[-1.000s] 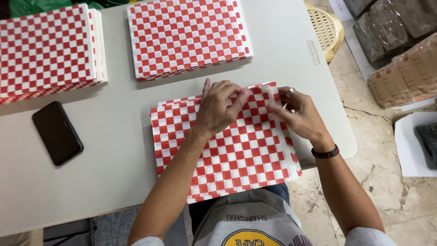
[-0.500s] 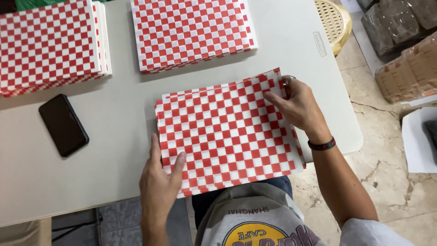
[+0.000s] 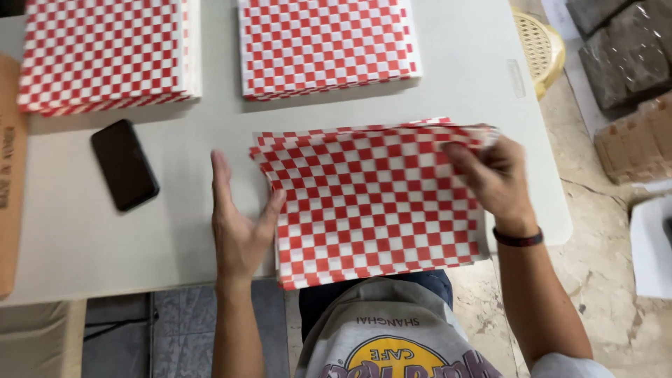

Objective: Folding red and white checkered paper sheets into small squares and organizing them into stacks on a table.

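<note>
A small stack of red-and-white checkered paper sheets [image 3: 371, 203] lies on the pale table [image 3: 175, 231] in front of me. My left hand [image 3: 238, 224] stands on edge against the stack's left side, fingers straight, thumb touching the paper. My right hand [image 3: 493, 175] grips the stack's far right corner, fingers curled over the lifted sheet edges. A dark band circles my right wrist.
Two thicker stacks of the same checkered paper sit at the back: one at far left [image 3: 105, 56], one at centre [image 3: 325, 45]. A black phone [image 3: 124, 164] lies left of my hands. A brown cardboard edge [image 3: 8, 175] is at left, a yellow stool [image 3: 539, 49] at right.
My left hand moved off the top of the stack to its left edge and now stands upright against it. My right hand closed on the far right corner, lifting the sheet edges.
</note>
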